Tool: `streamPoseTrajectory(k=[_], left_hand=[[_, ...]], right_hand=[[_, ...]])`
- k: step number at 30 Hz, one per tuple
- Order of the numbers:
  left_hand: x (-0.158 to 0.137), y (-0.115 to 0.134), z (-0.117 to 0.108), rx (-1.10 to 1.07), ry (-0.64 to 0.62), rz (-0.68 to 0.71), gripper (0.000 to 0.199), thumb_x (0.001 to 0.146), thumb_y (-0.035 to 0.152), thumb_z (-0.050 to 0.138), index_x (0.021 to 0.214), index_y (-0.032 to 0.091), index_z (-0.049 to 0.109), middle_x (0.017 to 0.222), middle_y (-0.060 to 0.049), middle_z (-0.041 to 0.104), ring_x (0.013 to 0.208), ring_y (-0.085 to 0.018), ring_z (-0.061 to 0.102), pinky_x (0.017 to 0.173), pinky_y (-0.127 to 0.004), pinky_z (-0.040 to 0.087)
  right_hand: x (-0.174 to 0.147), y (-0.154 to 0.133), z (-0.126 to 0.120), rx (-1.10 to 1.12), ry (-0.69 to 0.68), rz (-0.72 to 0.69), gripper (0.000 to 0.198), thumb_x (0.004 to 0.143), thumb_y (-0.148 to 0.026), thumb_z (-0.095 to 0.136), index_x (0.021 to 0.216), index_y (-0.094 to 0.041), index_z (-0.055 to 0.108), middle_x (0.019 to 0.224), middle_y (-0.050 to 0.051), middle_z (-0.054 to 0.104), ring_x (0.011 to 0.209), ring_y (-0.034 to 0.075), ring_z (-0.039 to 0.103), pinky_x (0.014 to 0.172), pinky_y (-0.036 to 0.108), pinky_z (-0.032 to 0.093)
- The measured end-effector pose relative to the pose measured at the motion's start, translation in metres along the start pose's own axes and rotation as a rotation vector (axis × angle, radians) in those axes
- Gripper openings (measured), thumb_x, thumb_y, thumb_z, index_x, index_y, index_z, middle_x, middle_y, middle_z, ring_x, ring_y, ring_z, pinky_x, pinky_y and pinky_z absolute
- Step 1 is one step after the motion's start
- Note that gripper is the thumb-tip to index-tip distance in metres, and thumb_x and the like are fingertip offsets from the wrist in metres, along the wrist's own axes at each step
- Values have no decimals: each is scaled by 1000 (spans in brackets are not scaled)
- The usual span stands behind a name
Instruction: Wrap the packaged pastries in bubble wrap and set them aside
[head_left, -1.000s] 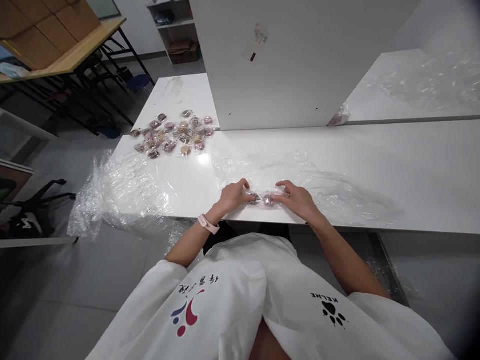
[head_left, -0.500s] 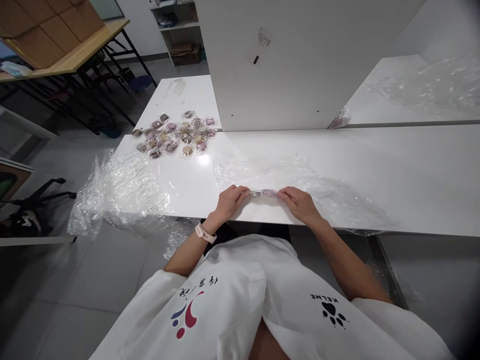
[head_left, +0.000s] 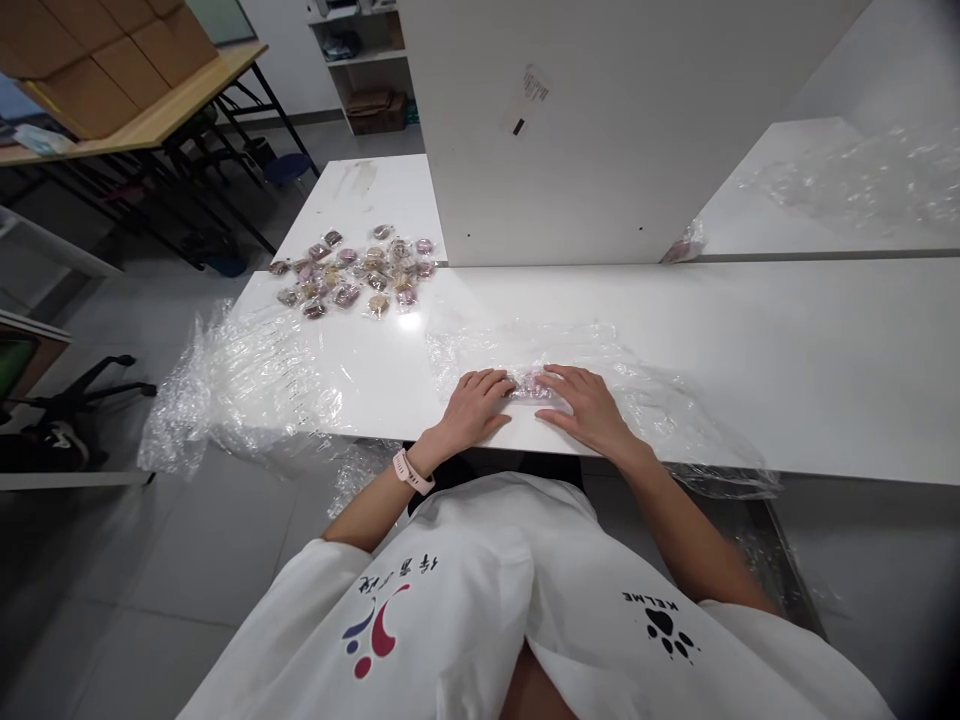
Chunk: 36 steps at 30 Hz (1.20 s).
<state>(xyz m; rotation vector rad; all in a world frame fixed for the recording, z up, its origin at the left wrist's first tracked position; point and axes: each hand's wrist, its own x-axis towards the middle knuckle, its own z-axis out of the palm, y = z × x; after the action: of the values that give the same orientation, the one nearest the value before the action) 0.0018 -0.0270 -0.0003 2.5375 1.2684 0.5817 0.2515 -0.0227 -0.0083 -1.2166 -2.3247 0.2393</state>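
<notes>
Clear film [head_left: 652,400] overhangs table [head_left: 817,350] front edge, right side. Left hand [head_left: 476,407], right hand [head_left: 586,408]: fingers loose, unclenched, resting on film-wrapped bundle [head_left: 530,384] near front edge; pinkish contents. Crumpled plastic [head_left: 262,375] hangs over left edge. Table extends right past film. Beyond, left: small packets [head_left: 377,282], pieces inside clear wrappers.

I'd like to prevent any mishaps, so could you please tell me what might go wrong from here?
The clear film dips over the front edge of the table, so it might snag or slide. The pink item by the right hand could get nudged aside. The plastic pile at left also overhangs and might slip off.
</notes>
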Motion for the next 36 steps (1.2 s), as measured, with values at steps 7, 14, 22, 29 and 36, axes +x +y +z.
streamPoseTrajectory(k=[7,14,22,29,36], left_hand=[[18,-13,-7,-94,-31,-283,20,100,34,50,109,23,63,95,-4,73,86,-20,66,72,-30,46],[45,-12,-16,155,-91,-441,14,96,27,57,105,18,63,96,-8,71,88,-22,64,68,-30,44],[-25,10,-4,337,78,-300,41,91,6,43,128,16,59,134,-16,61,128,-31,53,101,-46,44],[3,-1,12,-68,224,-672,37,94,17,44,126,10,60,144,-20,55,144,-32,40,117,-49,33],[37,43,12,-1607,444,-906,14,88,29,61,82,16,63,85,-5,67,82,-18,65,82,-32,51]], right_hand=[[16,7,4,67,-34,183,32,102,-35,42,110,-23,70,105,6,74,95,22,66,82,36,42],[51,0,-8,-171,-163,343,22,93,-31,59,107,-19,70,96,8,72,93,27,61,83,39,39],[-3,-26,16,-3,41,130,30,98,-33,53,123,-20,63,115,10,62,102,25,55,86,38,43],[-6,-24,33,77,141,225,26,94,-35,58,115,-20,61,110,10,62,102,27,56,87,39,46],[-5,-22,37,230,232,353,29,92,-42,59,111,-21,56,102,7,64,77,20,59,75,37,49]])
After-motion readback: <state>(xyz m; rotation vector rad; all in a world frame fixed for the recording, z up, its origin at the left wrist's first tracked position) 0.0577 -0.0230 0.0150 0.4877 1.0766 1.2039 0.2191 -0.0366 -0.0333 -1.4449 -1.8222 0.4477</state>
